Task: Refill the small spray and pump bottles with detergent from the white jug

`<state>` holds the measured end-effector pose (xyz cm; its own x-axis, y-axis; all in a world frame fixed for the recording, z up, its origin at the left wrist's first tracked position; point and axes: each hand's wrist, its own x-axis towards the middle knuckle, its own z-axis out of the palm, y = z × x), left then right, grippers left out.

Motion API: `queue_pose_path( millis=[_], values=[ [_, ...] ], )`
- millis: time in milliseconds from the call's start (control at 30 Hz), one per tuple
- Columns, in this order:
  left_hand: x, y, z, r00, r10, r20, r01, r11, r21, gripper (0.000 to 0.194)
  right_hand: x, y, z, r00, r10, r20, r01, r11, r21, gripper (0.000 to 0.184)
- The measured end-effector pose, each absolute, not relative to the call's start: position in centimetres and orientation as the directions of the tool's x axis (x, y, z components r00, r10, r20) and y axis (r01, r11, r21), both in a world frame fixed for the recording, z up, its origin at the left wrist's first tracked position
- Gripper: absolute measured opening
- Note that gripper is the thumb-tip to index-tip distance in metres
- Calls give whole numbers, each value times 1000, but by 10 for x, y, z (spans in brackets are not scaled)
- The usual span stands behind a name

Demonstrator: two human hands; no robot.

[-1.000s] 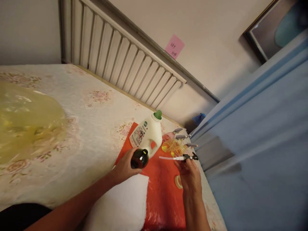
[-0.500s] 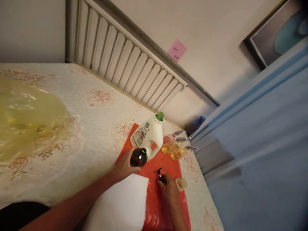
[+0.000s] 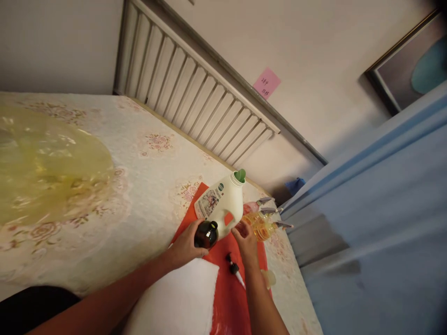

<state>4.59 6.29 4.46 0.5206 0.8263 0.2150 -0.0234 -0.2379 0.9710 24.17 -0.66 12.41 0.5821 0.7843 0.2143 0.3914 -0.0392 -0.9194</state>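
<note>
The person's left hand (image 3: 185, 244) wraps the side of a dark, glossy, round-shouldered bottle (image 3: 205, 236), just beside a white plastic jug (image 3: 226, 197) with a moulded handle; this firm side grip suits the uncapped bottle, best held steady and upright. The right hand (image 3: 247, 241) curls its fingers near the handle — whether around anything, I cannot tell — and should clear the black-and-white plastic pump (image 3: 233, 268) (loose on the shiny red sheet (image 3: 223, 302)).

The left hand (image 3: 186, 243) is hiding part of the dark bottle (image 3: 206, 235), the right forearm (image 3: 261, 295) part of a cap (image 3: 270, 278). Edges are cropping the bag (image 3: 52, 163) and towel (image 3: 176, 298). Small print on the jug (image 3: 226, 197) is blurring.
</note>
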Motion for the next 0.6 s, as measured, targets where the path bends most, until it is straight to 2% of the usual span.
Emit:
queue_pose_path(
  millis=[167,267,400,600],
  values=[
    [47,63,35,517,826,224,-22,-248,968,90,236,29,117,573,805,155,309,-37,-950,14],
    [47,63,33,508,835,211,3,-247,969,89,239,43,112,582,802,131,231,-9,-973,17],
    [48,63,33,511,839,187,25,-232,972,89,240,60,114,590,797,127,169,32,-985,30],
    [48,63,31,534,827,179,-3,-209,978,91,239,86,127,602,785,146,143,74,-987,25]
  ],
)
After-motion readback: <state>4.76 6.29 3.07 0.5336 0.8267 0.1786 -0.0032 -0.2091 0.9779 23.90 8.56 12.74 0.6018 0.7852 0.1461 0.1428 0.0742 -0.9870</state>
